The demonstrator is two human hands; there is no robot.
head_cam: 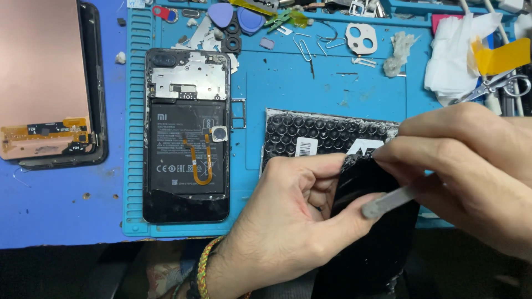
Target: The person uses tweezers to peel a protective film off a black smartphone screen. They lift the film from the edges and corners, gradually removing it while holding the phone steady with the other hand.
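The left hand (282, 221) grips a black panel (371, 221) from its left edge, fingers curled in and thumb pressed along the lower left of the glossy face, so the panel stands tilted up off the mat. The right hand (471, 171) comes in from the right, its fingertips pinched closed on the panel's upper edge, just above the left thumb. A grey flat tool (388, 202) juts out from under the right fingers and crosses the panel face, its rounded tip just past the left thumb tip; whether the right hand grips it or only traps it against the panel cannot be told. A braided wristband (204, 271) circles the left wrist. Directly behind the fingers lies a black bubble-wrap bag (327, 135) with a white label, partly hidden by both hands. Left of the left hand, well apart from it, an opened phone (187, 135) lies face down on the blue mat (288, 83), its battery and an orange flex cable (198, 160) exposed. Farther left, off the mat, rests a copper-backed screen (44, 83). Beyond the right fingers sit scissors (493, 86), white tissue (454, 55) and a strip of yellow tape (501, 55). Along the mat's far edge lie paper clips (303, 44), blue picks (221, 14) and a white camera frame (361, 37).
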